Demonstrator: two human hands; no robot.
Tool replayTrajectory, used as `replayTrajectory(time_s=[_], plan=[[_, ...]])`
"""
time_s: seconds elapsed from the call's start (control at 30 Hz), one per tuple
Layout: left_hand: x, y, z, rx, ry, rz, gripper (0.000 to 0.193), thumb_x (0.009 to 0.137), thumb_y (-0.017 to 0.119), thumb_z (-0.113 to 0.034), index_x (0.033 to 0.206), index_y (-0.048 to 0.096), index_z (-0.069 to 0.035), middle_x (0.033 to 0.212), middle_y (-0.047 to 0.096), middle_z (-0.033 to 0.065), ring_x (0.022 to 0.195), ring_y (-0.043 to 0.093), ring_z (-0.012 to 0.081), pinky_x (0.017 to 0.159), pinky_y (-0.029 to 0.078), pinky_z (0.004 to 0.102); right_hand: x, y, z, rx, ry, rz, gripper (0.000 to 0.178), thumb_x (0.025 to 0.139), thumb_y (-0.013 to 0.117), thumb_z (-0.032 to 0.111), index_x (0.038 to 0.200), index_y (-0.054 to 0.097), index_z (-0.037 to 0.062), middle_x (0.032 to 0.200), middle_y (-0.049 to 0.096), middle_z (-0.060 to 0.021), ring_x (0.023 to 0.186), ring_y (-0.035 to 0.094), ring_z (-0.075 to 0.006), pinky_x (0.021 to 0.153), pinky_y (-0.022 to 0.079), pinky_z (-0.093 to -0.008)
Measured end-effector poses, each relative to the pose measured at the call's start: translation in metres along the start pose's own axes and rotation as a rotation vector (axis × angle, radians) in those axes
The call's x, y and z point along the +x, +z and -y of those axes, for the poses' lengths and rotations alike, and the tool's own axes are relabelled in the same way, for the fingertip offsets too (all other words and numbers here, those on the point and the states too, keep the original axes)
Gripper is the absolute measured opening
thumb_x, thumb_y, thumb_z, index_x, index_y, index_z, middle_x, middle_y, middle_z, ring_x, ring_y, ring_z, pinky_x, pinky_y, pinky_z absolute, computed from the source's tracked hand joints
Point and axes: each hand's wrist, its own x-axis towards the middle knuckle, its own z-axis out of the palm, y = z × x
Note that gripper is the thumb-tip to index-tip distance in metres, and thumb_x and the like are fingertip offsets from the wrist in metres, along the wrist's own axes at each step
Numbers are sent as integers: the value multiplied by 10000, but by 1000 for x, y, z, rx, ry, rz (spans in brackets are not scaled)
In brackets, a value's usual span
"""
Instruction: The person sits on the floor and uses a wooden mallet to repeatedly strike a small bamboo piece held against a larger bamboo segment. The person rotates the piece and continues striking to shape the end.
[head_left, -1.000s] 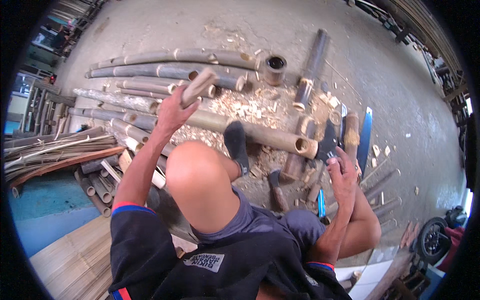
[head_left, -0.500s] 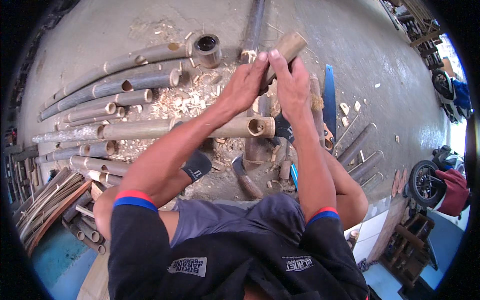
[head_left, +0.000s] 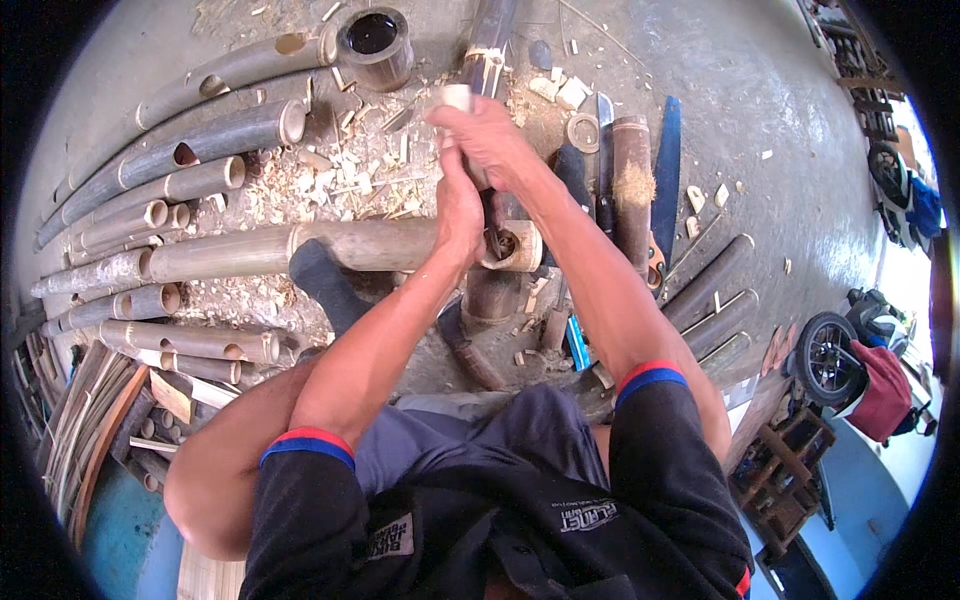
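Observation:
My left hand (head_left: 460, 205) and my right hand (head_left: 490, 143) are closed around a short piece of bamboo (head_left: 457, 98), the right one higher up. Its pale top end shows above the fingers; the hands cover most of the rest. A dark brown part (head_left: 491, 208) extends below them to the round hole near the right end of a long bamboo tube (head_left: 220, 254). Whether it enters the hole, I cannot tell. The tube lies crosswise in front of me, over a thick upright-looking bamboo section (head_left: 492, 296). A dark-socked foot (head_left: 325, 285) rests against the tube.
Several bamboo tubes with cut holes (head_left: 215, 130) lie at the left. A cup of dark liquid (head_left: 380, 70) stands at the far side among wood chips (head_left: 330, 185). Right of my hands lie a knife (head_left: 605, 160), a brushy-sided bamboo piece (head_left: 632, 190) and a blue saw (head_left: 667, 160).
Both hands have come down and left with the bamboo piece, which went from tilted up to the right to standing near the tube's hole. The right hand now wraps its upper part. The view has shifted.

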Motion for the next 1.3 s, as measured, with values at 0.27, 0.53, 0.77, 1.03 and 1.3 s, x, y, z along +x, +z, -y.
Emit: replayTrajectory(time_s=[0.27,0.53,0.77,1.03,1.3], plan=[[31,-3,41,-173,15,19,749,1000,168,-789,909,518,-133,619,465,7,480,438,158,454,373,333,24,-4,-23,-424,32,-39,344,862,750,331,954,699,4,798,655,-30,707,569,-133,654,485,-322],[30,30,35,692,-85,507,927,979,205,-807,844,647,-4,634,581,99,558,539,210,553,451,400,-62,-82,-34,261,-138,-548,178,971,702,237,959,596,94,758,564,25,634,537,-96,561,467,-269],[15,29,45,936,-18,711,1015,925,313,-866,883,705,69,722,669,165,606,615,235,548,471,383,-110,-83,-74,432,-258,-901,167,981,677,227,982,584,88,760,559,3,631,562,-133,558,512,-315],[11,11,33,25,-7,153,743,1060,166,-686,784,544,-109,583,450,-10,479,423,117,442,356,323,-10,-28,-15,-443,-132,-363,256,894,718,264,934,695,12,805,690,-70,761,637,-149,653,502,-348],[17,29,56,1016,67,682,941,977,239,-819,801,653,7,627,582,90,618,591,238,613,466,417,-117,-75,-61,445,-292,-875,167,972,675,196,929,599,53,743,569,-11,622,561,-126,546,469,-312]])
